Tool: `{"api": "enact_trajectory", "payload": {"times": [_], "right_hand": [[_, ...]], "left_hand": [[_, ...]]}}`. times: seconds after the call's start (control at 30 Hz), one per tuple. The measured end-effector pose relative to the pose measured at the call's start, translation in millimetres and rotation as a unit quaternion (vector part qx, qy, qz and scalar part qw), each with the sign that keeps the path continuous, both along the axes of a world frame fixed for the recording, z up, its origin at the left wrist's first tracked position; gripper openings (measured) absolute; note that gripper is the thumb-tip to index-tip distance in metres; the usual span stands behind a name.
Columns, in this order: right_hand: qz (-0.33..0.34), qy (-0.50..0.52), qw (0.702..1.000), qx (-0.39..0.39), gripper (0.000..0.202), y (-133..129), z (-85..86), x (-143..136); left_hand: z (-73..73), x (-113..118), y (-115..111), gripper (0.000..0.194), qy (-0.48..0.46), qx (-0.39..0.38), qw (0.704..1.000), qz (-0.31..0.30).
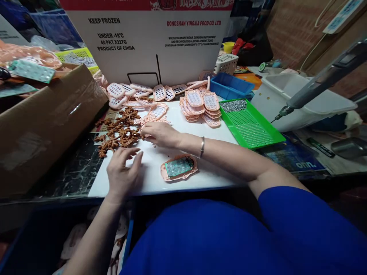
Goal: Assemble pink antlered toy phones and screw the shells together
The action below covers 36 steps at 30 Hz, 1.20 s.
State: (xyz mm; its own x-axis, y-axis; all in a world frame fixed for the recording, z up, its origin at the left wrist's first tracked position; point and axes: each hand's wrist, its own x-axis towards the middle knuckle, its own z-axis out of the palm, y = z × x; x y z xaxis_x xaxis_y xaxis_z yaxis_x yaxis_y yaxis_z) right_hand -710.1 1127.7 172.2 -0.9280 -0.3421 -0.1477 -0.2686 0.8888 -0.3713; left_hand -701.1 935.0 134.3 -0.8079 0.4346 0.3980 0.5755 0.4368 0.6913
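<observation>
My right hand reaches across the white work surface to a heap of small pink pieces. Its fingers are bent together at the heap's edge, and what they hold, if anything, is hidden. Beside the brown branching rubbery pieces, my left hand hovers open, thumb and fingers apart with nothing between them. Between my forearms and the surface's front edge lies a pink plastic shell, inner side up, with a green circuit board in it.
Stacked pink covers stand behind, near a green tray of small screws and a blue tray. An electric screwdriver hangs at right. A cardboard box flanks the left; a blue bin sits below.
</observation>
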Motion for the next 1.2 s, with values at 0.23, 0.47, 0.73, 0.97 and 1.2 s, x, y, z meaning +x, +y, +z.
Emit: {"api": "enact_trajectory", "payload": {"times": [0.23,0.47,0.73,0.97,1.2], "right_hand": [[0.019,0.019,1.0,0.013,0.02,-35.7,-12.2,-38.5],[-0.14,-0.095,0.941,-0.293,0.008,-2.0,4.6,-11.9],[-0.174,-0.11,0.896,-0.393,0.011,35.9,24.8,67.3],[-0.282,-0.079,0.765,-0.573,0.01,43.5,17.3,109.7],[-0.355,-0.109,0.594,-0.714,0.028,34.7,10.8,129.7]], "left_hand": [[6.6,-3.8,-10.8,0.017,-0.053,0.043,0.995,0.069],[7.3,-13.1,-0.8,0.038,-0.303,0.267,0.903,0.148],[27.3,6.7,43.0,0.037,-0.442,0.282,0.851,0.009],[32.4,31.6,59.8,0.035,-0.496,0.28,0.822,-0.008],[35.6,53.8,70.9,0.037,-0.474,0.307,0.825,-0.011]]}}
